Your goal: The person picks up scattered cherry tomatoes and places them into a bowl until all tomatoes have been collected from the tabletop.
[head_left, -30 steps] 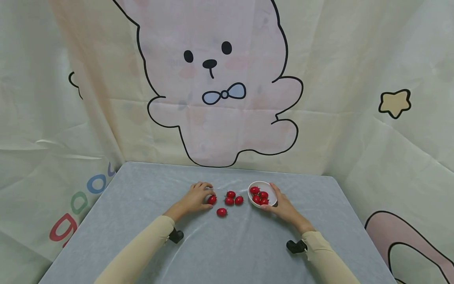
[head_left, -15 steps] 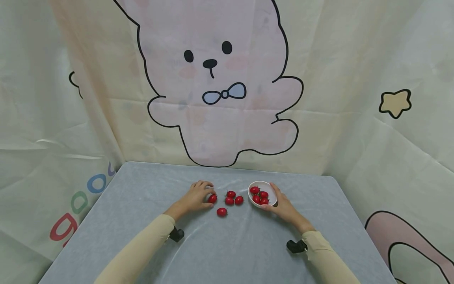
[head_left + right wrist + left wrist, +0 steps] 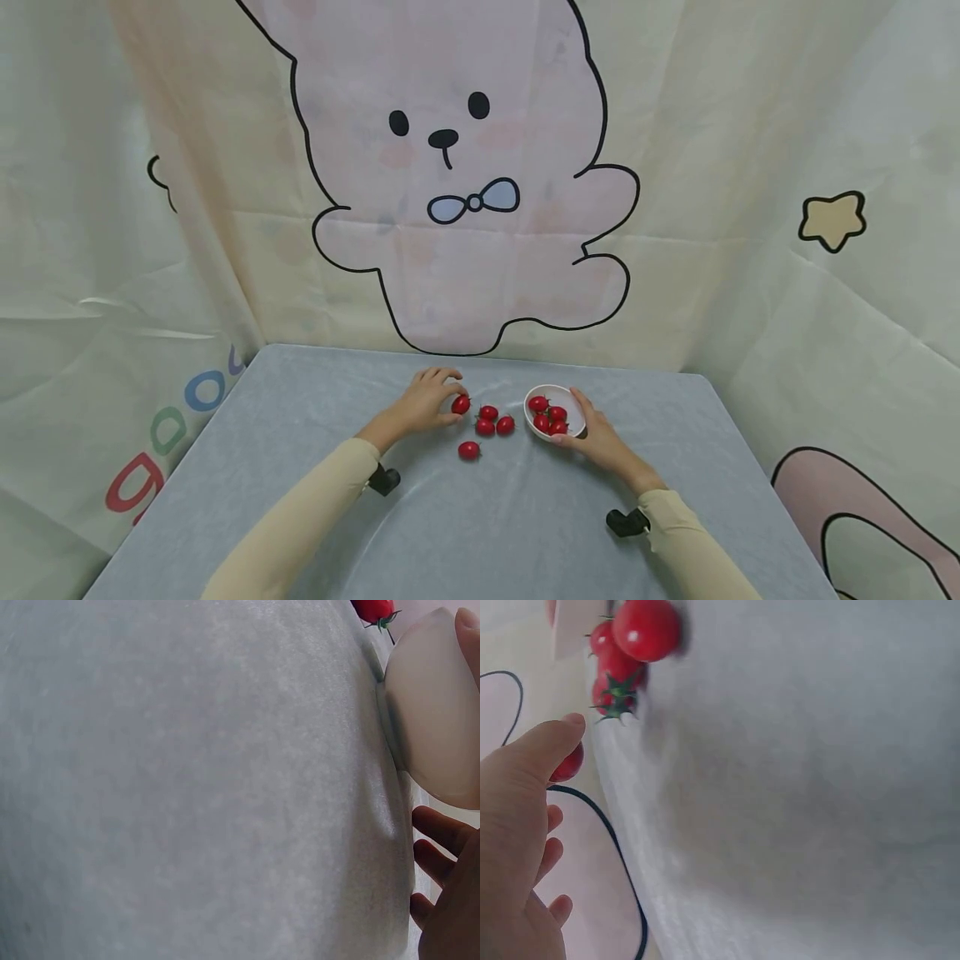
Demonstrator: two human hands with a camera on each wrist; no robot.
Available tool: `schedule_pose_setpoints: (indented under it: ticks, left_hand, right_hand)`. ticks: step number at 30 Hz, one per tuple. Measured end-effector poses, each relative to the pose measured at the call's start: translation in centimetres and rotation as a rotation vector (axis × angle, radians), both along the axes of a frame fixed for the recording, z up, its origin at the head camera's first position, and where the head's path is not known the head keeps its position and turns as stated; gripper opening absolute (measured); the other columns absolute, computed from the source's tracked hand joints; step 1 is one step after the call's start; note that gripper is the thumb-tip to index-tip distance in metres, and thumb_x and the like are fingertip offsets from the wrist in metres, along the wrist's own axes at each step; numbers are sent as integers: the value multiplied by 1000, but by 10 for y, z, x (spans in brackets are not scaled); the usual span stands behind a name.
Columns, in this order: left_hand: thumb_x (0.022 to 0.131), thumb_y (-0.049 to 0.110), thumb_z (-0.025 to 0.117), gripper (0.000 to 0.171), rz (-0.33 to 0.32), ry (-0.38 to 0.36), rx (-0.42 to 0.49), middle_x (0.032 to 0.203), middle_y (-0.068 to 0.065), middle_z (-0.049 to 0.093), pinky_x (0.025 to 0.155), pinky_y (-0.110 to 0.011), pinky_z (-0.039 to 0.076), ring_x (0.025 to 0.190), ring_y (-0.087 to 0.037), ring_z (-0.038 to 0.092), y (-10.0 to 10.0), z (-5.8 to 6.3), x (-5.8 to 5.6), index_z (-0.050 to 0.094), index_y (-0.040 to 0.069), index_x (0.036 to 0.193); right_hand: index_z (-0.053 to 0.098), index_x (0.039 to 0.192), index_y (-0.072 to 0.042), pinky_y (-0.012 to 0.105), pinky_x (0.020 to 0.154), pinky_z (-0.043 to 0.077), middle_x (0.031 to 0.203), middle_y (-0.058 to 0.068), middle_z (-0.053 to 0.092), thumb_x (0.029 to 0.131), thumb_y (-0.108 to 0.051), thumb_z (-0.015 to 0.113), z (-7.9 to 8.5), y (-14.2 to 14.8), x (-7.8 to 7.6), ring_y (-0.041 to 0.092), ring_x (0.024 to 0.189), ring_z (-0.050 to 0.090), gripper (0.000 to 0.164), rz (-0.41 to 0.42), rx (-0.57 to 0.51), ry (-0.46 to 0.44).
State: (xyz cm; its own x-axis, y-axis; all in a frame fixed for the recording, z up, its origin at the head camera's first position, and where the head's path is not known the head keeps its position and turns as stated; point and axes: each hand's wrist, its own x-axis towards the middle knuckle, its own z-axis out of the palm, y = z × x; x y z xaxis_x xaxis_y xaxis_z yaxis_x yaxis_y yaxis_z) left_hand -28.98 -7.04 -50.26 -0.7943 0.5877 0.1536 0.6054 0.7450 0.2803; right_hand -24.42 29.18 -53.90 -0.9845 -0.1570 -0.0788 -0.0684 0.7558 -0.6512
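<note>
One cherry tomato (image 3: 461, 405) is now lifted and shifted a bit closer to the loose trio of tomatoes (image 3: 485, 427), pinched by the left hand (image 3: 423, 403), while the white bowl (image 3: 570, 402) with more inside is gripped by the right hand (image 3: 602, 437).

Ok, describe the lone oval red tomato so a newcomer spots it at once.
On the grey cloth-covered table, find the round white bowl gripped by the right hand. Left of it sit three clustered oval red tomatoes. The lone oval red tomato lies nearer the person, apart from them and unheld.
</note>
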Motion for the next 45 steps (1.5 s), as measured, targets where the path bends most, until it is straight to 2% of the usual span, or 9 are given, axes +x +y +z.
schedule_pose_setpoints:
  ticks: [4,10,24,31,40,45]
  left_hand:
    - [87,37,76,33,-3,2,11,142,-6,51,110,-58,34,132,-31,43,5,7,-1,69,24,117]
    - [87,39,75,36,-34,19,-1,141,-5,51,111,-56,34,132,-30,44,15,11,-2,69,24,118]
    - [89,44,71,36,-70,20,-22,144,-3,50,114,-55,33,137,-29,41,59,28,-1,67,27,121]
    - [90,46,69,39,-60,16,-52,146,-2,49,116,-54,31,139,-28,39,77,32,-5,66,28,125]
    - [90,49,68,41,-92,59,-65,145,0,49,115,-52,33,137,-26,41,96,33,-8,65,29,125]
    - [89,47,70,42,-89,43,-52,146,-1,48,116,-53,32,137,-26,41,106,33,-8,65,28,126]
  right_hand:
    - [10,159,-24,70,109,32,158,19,30,78,-59,75,-2,0,0,42,143,33,109,3,-11,-3]
    - [10,159,-22,70,109,33,159,20,29,79,-60,73,-3,1,-1,43,144,32,109,8,5,9]
    - [10,159,-22,69,110,32,160,19,29,79,-61,73,-3,0,-2,43,145,31,109,-4,12,0]
    - [11,159,-22,69,110,32,159,20,29,79,-60,73,-2,0,-2,43,144,32,108,-12,9,-2]
    - [12,159,-21,68,107,36,157,21,33,79,-60,74,-1,-1,-1,44,142,35,108,-12,14,2]
    - [12,159,-21,69,106,37,157,22,33,79,-60,73,-1,-1,-2,44,141,36,108,-12,22,4]
